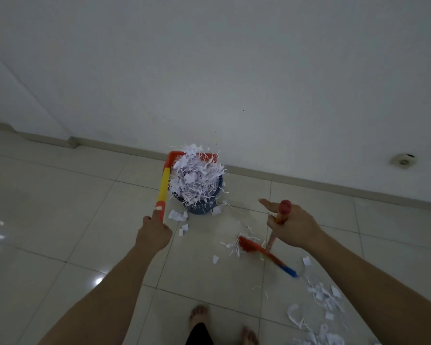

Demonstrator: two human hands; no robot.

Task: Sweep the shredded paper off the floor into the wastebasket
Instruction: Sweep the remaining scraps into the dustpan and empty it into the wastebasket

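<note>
The left hand (154, 234) is gripping the dustpan (171, 160) handle, tipping shreds (197, 179) over the already heaped basket (200, 207) by the wall; the right hand (292, 226) is curling round the broom (264, 252) handle, forefinger out. More paper (319, 310) is lying on the floor (60, 220) at right. The overfull mound is likely to shed strips back onto the tiles

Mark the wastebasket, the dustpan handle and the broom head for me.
wastebasket (201, 207): head view, on its blue front wall.
dustpan handle (163, 186): head view, on the yellow section.
broom head (249, 246): head view, on the red bristle end.
</note>
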